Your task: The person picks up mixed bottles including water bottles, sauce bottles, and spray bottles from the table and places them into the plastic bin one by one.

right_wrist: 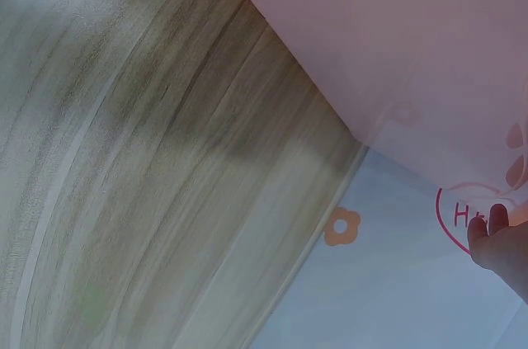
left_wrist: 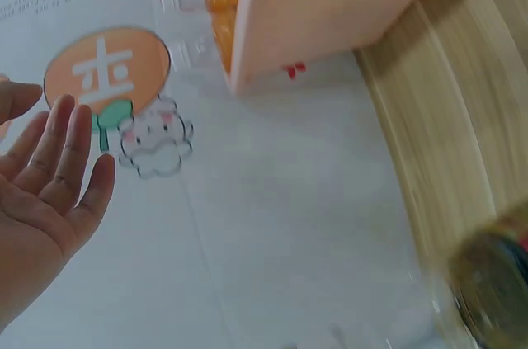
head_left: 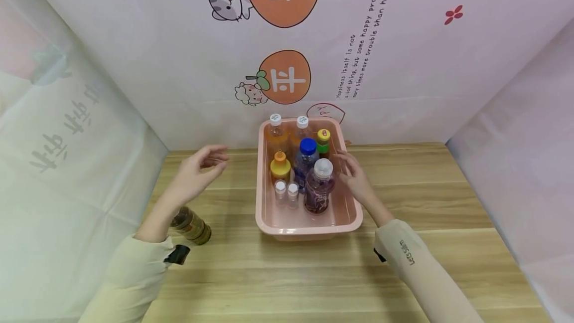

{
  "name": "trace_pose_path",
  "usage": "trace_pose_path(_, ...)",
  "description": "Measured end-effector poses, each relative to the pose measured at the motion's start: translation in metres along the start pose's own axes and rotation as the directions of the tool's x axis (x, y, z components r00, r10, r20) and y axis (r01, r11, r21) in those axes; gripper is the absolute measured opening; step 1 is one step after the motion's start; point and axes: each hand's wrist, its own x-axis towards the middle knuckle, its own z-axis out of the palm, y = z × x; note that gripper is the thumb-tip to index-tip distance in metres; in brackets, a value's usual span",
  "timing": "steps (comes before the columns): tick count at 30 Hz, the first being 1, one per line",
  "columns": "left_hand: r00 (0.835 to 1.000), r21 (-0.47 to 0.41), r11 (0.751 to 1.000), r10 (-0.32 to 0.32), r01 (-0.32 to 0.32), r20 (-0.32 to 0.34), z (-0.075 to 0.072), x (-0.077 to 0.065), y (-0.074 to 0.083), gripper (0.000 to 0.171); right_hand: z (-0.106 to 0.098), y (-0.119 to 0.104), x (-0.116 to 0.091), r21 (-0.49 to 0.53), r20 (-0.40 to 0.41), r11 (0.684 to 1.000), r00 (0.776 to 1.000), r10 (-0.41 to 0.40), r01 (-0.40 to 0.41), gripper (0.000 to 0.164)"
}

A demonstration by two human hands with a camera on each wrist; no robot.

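Observation:
A pink plastic basin (head_left: 309, 230) stands on the table. Inside are a purplish drink bottle with a clear cap (head_left: 319, 188), a blue-capped bottle (head_left: 307, 156), and a yellow squeeze bottle with an orange tip (head_left: 280, 168). Two small white-capped bottles (head_left: 293, 196) stand at its front. My right hand (head_left: 356, 179) is at the basin's right rim, its loosely bent fingers overlapping the rim in the head view. Left of the basin, my left hand (head_left: 197, 171) hangs in the air with relaxed fingers and holds nothing. Beneath that forearm a brown bottle (head_left: 193, 226) lies on its side.
Two orange drink bottles with white caps (head_left: 276, 133) and a yellow-capped bottle with a green band (head_left: 323, 143) fill the basin's back. Behind the wooden table (head_left: 278, 283) hangs a printed white cloth (head_left: 202, 64), with more cloth on both sides.

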Motion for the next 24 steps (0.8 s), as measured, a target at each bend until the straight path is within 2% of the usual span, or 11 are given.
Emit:
trace_pose_path(6,0.998,0.054,0.997,-0.059,0.058,0.016,-0.018,-0.018,-0.016,0.041,0.002,0.003,0.003,0.008,0.010,1.000,1.000,-0.001,0.001,0.055)
trace_pose_path(12,0.996,0.039,0.995,-0.091,0.090,0.023,-0.030,-0.032,-0.031,0.054,0.000,0.002,0.000,0.010,-0.004,1.000,1.000,-0.006,0.006,0.054)
trace_pose_path(17,0.997,0.051,0.996,-0.078,0.078,0.007,-0.038,-0.043,-0.043,0.060,-0.001,-0.001,-0.001,0.015,-0.002,1.000,1.000,-0.015,0.015,0.054)
trace_pose_path(22,0.992,0.028,0.992,-0.121,0.120,0.036,-0.048,-0.057,-0.052,0.067,0.000,-0.001,-0.001,0.020,-0.001,1.000,1.000,-0.009,0.009,0.054)
trace_pose_path(24,0.989,0.045,0.989,-0.144,0.142,0.045,-0.051,-0.062,-0.056,0.071,0.000,-0.001,-0.001,0.022,0.002,1.000,1.000,-0.007,0.007,0.054)
